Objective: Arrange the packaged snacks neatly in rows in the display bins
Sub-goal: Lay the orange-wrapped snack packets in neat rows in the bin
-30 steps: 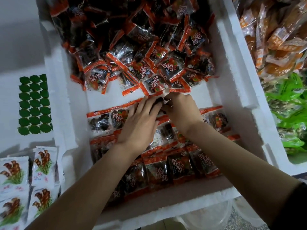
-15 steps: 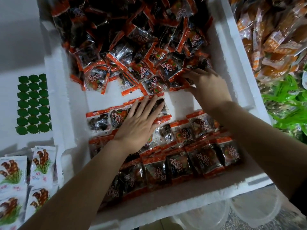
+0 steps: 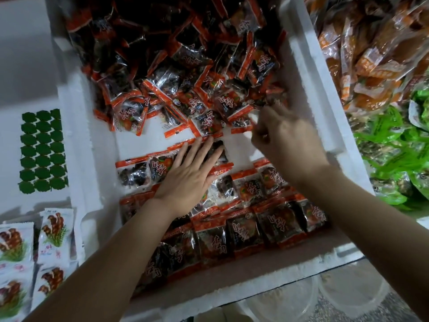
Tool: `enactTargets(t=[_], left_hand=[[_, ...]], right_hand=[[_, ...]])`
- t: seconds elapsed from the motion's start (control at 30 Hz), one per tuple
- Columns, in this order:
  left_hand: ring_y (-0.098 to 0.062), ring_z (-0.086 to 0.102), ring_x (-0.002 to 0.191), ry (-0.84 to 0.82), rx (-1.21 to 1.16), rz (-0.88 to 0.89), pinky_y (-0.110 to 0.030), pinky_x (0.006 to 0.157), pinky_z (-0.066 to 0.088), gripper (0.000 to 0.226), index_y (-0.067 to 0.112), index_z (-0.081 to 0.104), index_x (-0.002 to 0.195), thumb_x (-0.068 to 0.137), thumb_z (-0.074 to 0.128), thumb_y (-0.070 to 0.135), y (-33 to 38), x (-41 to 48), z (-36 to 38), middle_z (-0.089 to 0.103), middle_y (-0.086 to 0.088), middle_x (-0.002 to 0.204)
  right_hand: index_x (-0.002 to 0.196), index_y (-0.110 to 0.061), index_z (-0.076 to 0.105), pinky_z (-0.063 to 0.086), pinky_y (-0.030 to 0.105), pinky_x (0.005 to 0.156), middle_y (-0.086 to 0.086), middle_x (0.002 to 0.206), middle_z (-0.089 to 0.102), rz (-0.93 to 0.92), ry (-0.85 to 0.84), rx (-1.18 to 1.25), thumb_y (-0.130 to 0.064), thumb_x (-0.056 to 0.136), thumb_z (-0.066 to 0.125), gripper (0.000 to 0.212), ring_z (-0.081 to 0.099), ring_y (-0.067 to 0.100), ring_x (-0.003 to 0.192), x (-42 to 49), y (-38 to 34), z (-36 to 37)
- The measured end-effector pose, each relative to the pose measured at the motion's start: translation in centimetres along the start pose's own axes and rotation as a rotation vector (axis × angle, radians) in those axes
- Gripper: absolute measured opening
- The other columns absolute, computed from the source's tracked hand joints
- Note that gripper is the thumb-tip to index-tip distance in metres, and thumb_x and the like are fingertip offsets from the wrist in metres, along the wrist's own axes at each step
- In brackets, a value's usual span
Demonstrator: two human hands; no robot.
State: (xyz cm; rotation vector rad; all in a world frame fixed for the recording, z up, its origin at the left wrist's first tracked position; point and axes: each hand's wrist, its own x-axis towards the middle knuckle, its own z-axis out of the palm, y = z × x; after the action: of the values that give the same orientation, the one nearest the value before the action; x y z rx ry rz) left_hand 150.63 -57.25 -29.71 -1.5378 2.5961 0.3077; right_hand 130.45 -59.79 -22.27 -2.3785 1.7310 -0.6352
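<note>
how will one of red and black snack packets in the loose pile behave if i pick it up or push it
Probably light and floppy: the packets in the loose pile are thin crinkled film, lying at all angles. Likely slippery, since the wrap glints. The left hand lies flat on a laid row, which hints they shift easily.

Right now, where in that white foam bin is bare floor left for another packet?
Bare white floor shows in a band between the loose pile and the arranged rows: one patch left of the left hand, another between the left hand and right hand. The pile and rows themselves are packed tight.
</note>
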Motion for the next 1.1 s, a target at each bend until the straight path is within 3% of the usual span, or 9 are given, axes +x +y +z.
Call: enactTargets(t=[0.1, 0.17, 0.3, 0.43, 0.53, 0.8, 0.97, 1.03, 1.1], left_hand=[[-0.015, -0.039, 0.133, -0.013, 0.007, -0.002, -0.032, 0.107, -0.031, 0.056, 0.028, -0.025, 0.14, 0.088, -0.013, 0.048, 0.0, -0.1, -0.3, -0.035, 0.004, 0.147], [-0.016, -0.038, 0.133, -0.026, 0.0, -0.01, -0.034, 0.108, -0.029, 0.048, 0.028, -0.025, 0.137, 0.097, -0.004, 0.045, 0.1, -0.1, -0.5, -0.037, 0.003, 0.145], [-0.017, -0.035, 0.136, -0.006, -0.02, -0.007, -0.034, 0.109, -0.027, 0.052, 0.028, -0.027, 0.135, 0.102, 0.012, 0.042, 0.1, -0.3, -0.6, -0.037, 0.004, 0.145], [-0.016, -0.034, 0.137, -0.004, -0.013, -0.016, -0.032, 0.108, -0.029, 0.054, 0.022, -0.006, 0.149, 0.103, 0.015, 0.042, 0.0, -0.2, -0.4, -0.033, 0.004, 0.148], [-0.016, -0.032, 0.138, -0.001, -0.021, -0.018, -0.033, 0.11, -0.027, 0.054, 0.021, 0.001, 0.151, 0.103, 0.017, 0.041, 0.1, -0.2, -0.4, -0.029, 0.004, 0.15], [-0.013, -0.031, 0.138, 0.013, -0.028, -0.01, -0.031, 0.111, -0.026, 0.056, 0.03, -0.019, 0.144, 0.093, -0.004, 0.047, -0.1, -0.2, -0.1, -0.024, 0.005, 0.152], [-0.017, -0.031, 0.139, -0.027, -0.019, -0.05, -0.037, 0.114, -0.021, 0.055, 0.026, -0.023, 0.142, 0.101, 0.012, 0.038, 0.5, -0.1, -0.5, -0.03, 0.002, 0.151], [-0.018, -0.026, 0.141, 0.004, -0.045, -0.058, -0.039, 0.115, -0.019, 0.056, 0.02, -0.017, 0.146, 0.102, 0.016, 0.034, 1.0, -0.1, -0.7, -0.022, -0.002, 0.156], [-0.021, -0.011, 0.146, 0.108, -0.115, -0.066, -0.04, 0.116, -0.014, 0.057, 0.009, 0.007, 0.15, 0.1, 0.023, 0.029, 1.8, 0.0, -1.0, -0.002, -0.01, 0.159]], right_hand=[[0.098, -0.014, 0.055, 0.049, 0.036, 0.071, 0.005, 0.103, 0.062, 0.132, -0.244, 0.046, -0.033, 0.087, 0.064, 0.024, 0.058, 0.026, 0.094, 0.0, 0.0, 1.6], [0.123, -0.022, 0.052, 0.042, 0.038, 0.09, 0.002, 0.128, 0.053, 0.183, -0.373, 0.076, -0.039, 0.083, 0.067, 0.046, 0.045, 0.026, 0.12, -0.3, 0.3, 1.7], [0.134, -0.033, 0.041, 0.044, 0.034, 0.085, -0.003, 0.137, 0.042, 0.134, -0.515, -0.004, -0.033, 0.085, 0.066, 0.056, 0.052, 0.024, 0.115, -1.7, 1.0, 1.9], [0.141, -0.031, 0.029, 0.049, 0.037, 0.082, 0.003, 0.137, 0.039, 0.044, -0.465, 0.003, -0.046, 0.083, 0.064, 0.069, 0.056, 0.025, 0.11, -1.9, 0.6, 2.8], [0.138, -0.027, 0.033, 0.051, 0.038, 0.082, 0.004, 0.13, 0.04, -0.004, -0.441, -0.015, -0.044, 0.085, 0.063, 0.063, 0.057, 0.023, 0.106, -1.7, -0.2, 3.8], [0.127, -0.009, 0.04, 0.049, 0.038, 0.082, 0.016, 0.136, 0.032, 0.299, -0.297, -0.011, -0.034, 0.091, 0.057, 0.047, 0.055, 0.035, 0.107, -0.7, 0.1, 4.3], [0.127, -0.006, 0.038, 0.047, 0.032, 0.077, 0.015, 0.134, 0.034, 0.415, -0.25, 0.145, -0.033, 0.088, 0.062, 0.053, 0.055, 0.032, 0.105, -0.1, -0.7, 4.9], [0.125, -0.007, 0.04, 0.048, 0.034, 0.074, 0.012, 0.13, 0.038, 0.41, -0.214, 0.131, -0.032, 0.089, 0.061, 0.049, 0.055, 0.028, 0.102, -0.4, -0.7, 4.8], [0.126, -0.009, 0.041, 0.048, 0.034, 0.071, 0.011, 0.125, 0.043, 0.365, -0.133, -0.009, -0.026, 0.092, 0.058, 0.042, 0.053, 0.026, 0.105, -0.9, 0.1, 4.1]])
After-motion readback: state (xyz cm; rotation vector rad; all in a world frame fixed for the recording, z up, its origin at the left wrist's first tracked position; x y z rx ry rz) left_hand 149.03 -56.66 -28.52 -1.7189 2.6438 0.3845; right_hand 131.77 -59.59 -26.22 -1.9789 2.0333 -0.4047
